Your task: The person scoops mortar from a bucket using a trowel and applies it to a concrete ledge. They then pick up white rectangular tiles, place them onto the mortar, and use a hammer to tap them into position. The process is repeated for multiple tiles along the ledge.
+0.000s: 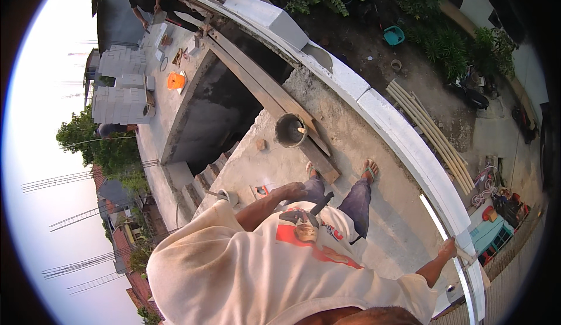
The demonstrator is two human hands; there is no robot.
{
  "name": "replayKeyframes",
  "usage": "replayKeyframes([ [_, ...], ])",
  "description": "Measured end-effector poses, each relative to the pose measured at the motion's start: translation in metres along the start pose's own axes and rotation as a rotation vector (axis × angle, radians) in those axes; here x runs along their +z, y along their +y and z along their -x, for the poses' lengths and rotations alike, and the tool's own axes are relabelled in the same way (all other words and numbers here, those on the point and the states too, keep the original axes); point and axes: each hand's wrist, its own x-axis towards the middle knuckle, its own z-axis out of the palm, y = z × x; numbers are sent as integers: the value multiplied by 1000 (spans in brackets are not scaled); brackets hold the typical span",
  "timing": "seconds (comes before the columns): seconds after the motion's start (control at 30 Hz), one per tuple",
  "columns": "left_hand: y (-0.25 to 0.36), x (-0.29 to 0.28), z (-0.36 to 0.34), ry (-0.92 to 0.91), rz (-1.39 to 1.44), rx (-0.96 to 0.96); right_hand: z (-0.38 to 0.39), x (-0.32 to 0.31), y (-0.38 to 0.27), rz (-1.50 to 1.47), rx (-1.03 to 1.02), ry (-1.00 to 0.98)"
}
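At my right, my right hand (448, 248) is closed at the low wall of white blocks (403, 129), beside a long bright white strip (435, 220). A pale object sticks out past its fingers, too small to make out. My left hand (294, 192) hangs in front of my thigh, its fingers curled and partly hidden; whether it holds anything does not show. Ahead of my feet, a dark bucket (280, 132) with a light-coloured handle sticking up inside stands against wooden planks (257, 79). A paler bucket (232, 197) with a stick in it stands at my left.
Left of the planks, a deep opening (231, 106) drops to concrete steps (204, 179). Across it are an orange container (176, 80), stacked grey blocks (120, 104) and another person (153, 3). A brick piece (260, 144) lies nearby. Beyond the wall, poles (432, 135) lie on lower ground.
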Motion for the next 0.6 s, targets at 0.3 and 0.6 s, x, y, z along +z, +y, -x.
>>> replayKeyframes([
  [0.3,8,-5,2,103,77,-16,-53,-27,35,100,-592,-321],
  [0.6,37,-42,16,234,17,38,-69,-102,11,652,-1477,304],
])
